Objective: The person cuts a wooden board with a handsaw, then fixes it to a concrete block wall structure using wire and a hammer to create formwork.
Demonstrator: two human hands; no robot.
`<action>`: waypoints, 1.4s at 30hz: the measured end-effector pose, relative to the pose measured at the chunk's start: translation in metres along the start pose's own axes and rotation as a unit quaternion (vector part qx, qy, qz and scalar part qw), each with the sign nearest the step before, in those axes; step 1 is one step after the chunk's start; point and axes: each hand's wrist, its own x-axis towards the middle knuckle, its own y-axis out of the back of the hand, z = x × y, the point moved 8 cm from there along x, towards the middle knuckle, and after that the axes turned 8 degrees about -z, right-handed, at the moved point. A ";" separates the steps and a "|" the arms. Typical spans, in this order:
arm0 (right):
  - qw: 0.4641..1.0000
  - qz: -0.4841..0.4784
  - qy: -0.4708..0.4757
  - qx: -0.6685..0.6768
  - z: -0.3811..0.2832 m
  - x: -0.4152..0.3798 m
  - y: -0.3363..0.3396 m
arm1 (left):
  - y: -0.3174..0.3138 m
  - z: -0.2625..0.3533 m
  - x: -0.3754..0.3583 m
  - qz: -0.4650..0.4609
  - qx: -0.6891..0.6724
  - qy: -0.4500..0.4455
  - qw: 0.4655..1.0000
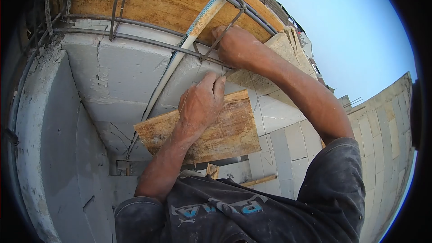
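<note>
My left hand (202, 101) is closed, thumb and fingers pinched together on a thin wire (222, 71) just below the steel bars. Loose strands of the same kind of wire hang to the right. My right hand (236, 47) is curled closed by a bent steel stirrup (223, 36), against the wooden formwork board (153, 2); its fingertips are partly hidden, and what they hold cannot be made out. Beneath my left forearm and hand is a short wooden board (234, 123), tilted. Two lower reinforcing bars (139, 40) run along the top of the block wall.
A pale hose with blue patterning (204, 22) crosses the bars diagonally and runs down the wall. Light block walls (121, 63) stand ahead and at the left. More blockwork (369, 130) is at the right, and a wood strip (259, 180) lies below.
</note>
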 end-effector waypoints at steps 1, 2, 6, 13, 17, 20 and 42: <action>1.000 -0.011 -0.011 -0.008 0.000 -0.002 0.001 | 0.001 0.002 0.001 0.001 -0.006 -0.002 1.000; 1.000 -0.025 -0.007 -0.016 0.000 -0.002 0.002 | 0.002 0.003 0.003 0.005 -0.013 -0.002 1.000; 0.999 -0.026 0.018 -0.043 -0.005 -0.010 0.005 | 0.002 0.002 -0.001 0.011 -0.011 -0.002 1.000; 0.999 -0.005 0.041 -0.020 -0.001 0.004 -0.008 | 0.001 -0.003 -0.003 0.017 0.013 -0.005 1.000; 0.997 0.047 0.035 0.042 -0.001 -0.007 0.005 | 0.004 -0.002 0.001 0.035 -0.032 -0.003 0.999; 1.000 0.001 0.001 0.011 0.001 -0.004 0.002 | 0.001 -0.002 0.003 0.036 -0.019 -0.007 0.999; 0.998 0.051 0.022 0.000 -0.008 -0.019 0.010 | -0.005 -0.003 -0.002 0.058 -0.047 0.022 0.997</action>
